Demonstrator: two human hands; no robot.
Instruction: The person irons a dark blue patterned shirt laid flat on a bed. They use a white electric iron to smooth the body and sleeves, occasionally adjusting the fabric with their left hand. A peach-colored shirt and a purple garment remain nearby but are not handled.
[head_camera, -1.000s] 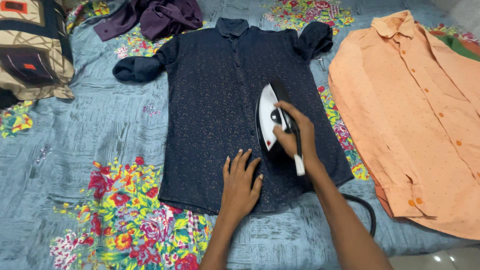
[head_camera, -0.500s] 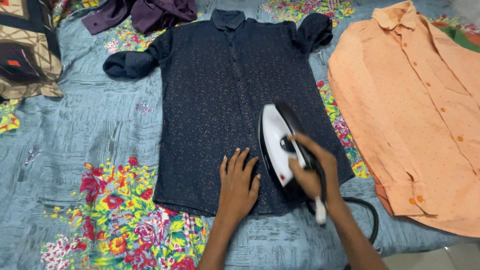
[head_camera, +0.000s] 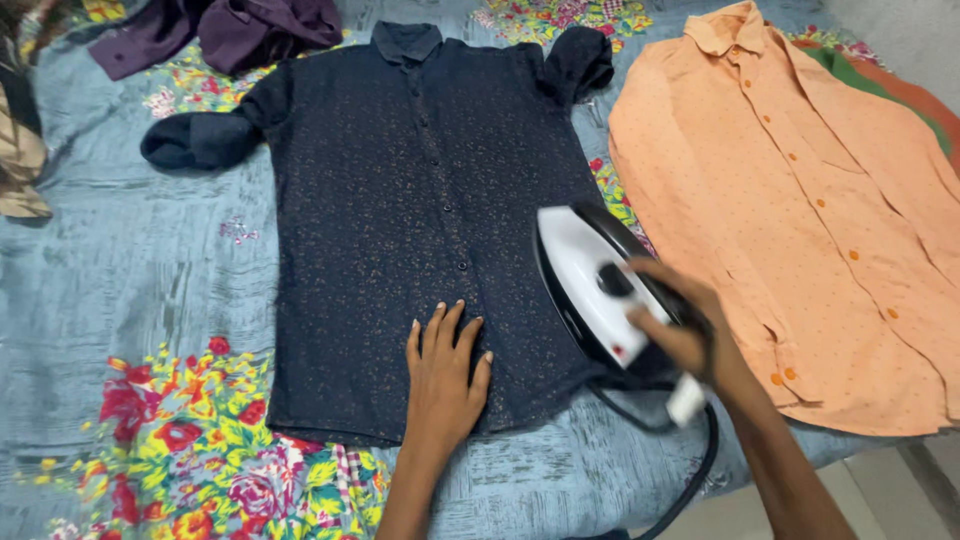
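- One floral bedsheet (head_camera: 150, 290), three shirts on it: dark navy shirt (head_camera: 400, 200) centre, orange shirt (head_camera: 800, 200) beside, purple one (head_camera: 230, 30) crumpled, possibly two garments.
- One iron (head_camera: 590, 285) on navy shirt's lower right; right hand (head_camera: 685, 325) clenched on its handle.
- Left hand (head_camera: 445, 365) flat, fingers spread, pressing hem.

Cut off at the left edge, a patterned pillow (head_camera: 15, 150); at the top edge, a crumpled purple garment (head_camera: 220, 30); hidden under the right hand (head_camera: 690, 335), the iron's handle (head_camera: 665, 300); mostly covered by the orange shirt (head_camera: 800, 220), a green cloth (head_camera: 870, 75).
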